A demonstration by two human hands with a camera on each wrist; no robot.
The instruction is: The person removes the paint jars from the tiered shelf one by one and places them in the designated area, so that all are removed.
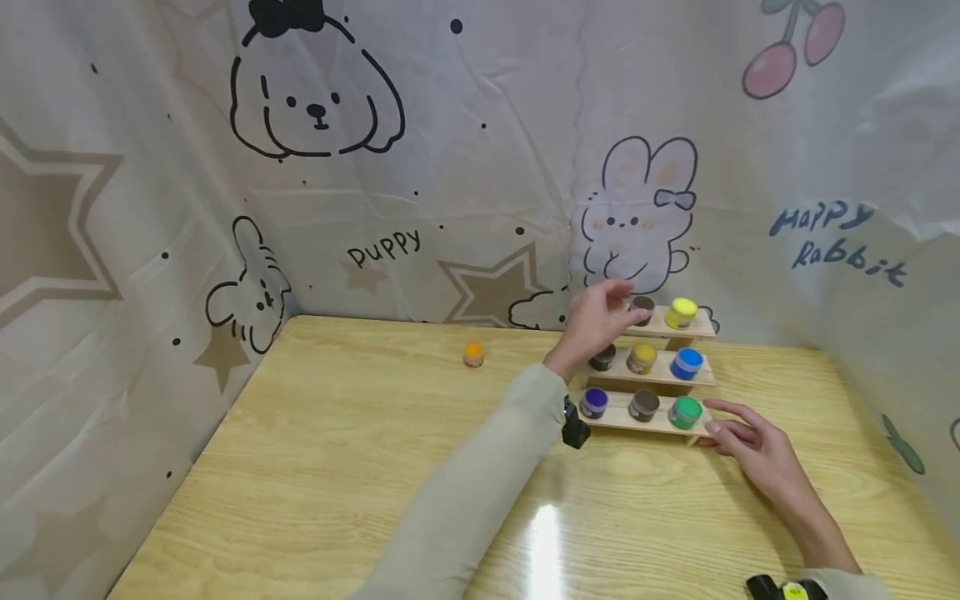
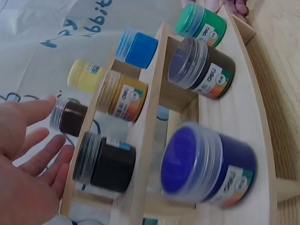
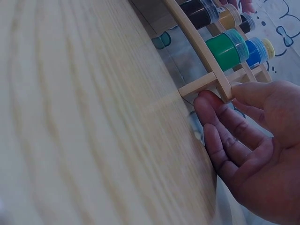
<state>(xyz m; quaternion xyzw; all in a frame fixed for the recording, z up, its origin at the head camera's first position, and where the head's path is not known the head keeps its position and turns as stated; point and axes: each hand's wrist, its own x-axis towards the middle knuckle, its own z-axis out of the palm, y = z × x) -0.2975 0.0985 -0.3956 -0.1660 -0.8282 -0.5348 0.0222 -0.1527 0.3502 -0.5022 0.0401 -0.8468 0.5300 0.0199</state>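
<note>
A three-tier wooden rack (image 1: 615, 421) holds several small paint jars. My left hand (image 1: 596, 321) is at the top shelf, thumb tip right at the lid of a dark brown jar (image 2: 75, 117) and the other fingers loosely extended. Beside that jar stands a bright yellow jar (image 1: 681, 313). On the middle shelf are black (image 2: 112, 161), ochre (image 1: 642, 358) and blue (image 1: 687, 364) jars. The bottom shelf bears purple (image 1: 594, 403), brown (image 1: 644, 406) and green (image 1: 686, 412) ones. With thumb and fingers, my right hand (image 3: 253, 140) grips the rack's lower right end.
Left of the rack, an orange jar (image 1: 473, 355) stands alone on the wood-grain table (image 1: 337, 467). A printed curtain (image 1: 465, 167) hangs along the back and both sides, close behind the rack.
</note>
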